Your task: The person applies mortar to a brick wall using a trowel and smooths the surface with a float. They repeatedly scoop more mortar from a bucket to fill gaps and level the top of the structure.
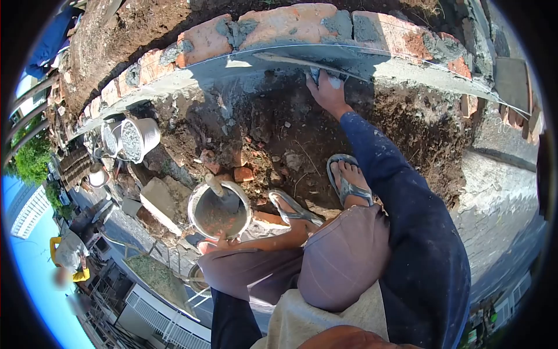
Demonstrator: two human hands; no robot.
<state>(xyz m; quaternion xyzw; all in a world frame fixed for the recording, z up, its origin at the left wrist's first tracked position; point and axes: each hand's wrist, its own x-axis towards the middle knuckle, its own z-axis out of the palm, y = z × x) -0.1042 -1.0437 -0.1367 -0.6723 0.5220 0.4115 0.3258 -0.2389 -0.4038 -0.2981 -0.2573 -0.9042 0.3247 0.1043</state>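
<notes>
My right hand [326,92] is closed on a long, thin plastering float [349,75], seen nearly edge-on against the grey mortar face of a low brick wall [285,28]. The fingers partly hide where it is gripped. Down by my left knee, fingers of my left hand [223,241] grip the near rim of a round mortar bucket [246,216]. Dark wet mortar lies inside it, and a trowel [228,199] leans there with its handle over the far rim. A taut string line [296,45] runs along the wall top.
Buckets of grey gravel or mix [150,135] stand at the wall's left foot. Broken bricks [243,174] and rubble lie on the soil around my sandalled feet [351,177]. A concrete slab [500,198] is at right. Another person [71,250] stands at far left.
</notes>
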